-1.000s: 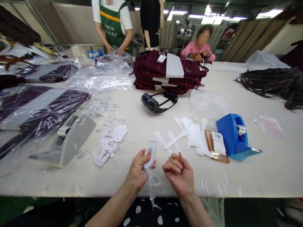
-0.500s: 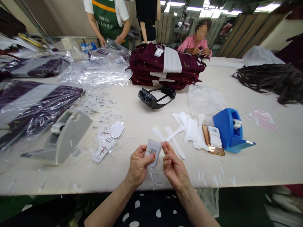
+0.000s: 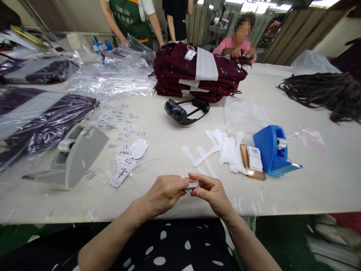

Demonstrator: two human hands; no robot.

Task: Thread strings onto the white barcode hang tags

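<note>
The white hang tag sits pinched between your left hand and right hand, fingertips of both clamped on it, at the table's near edge, well short of the blue tape dispenser.

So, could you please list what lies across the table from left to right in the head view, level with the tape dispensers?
Grey tape dispenser → pile of paper tags → white plastic strips → phone → blue tape dispenser → pink-printed bag.
</note>
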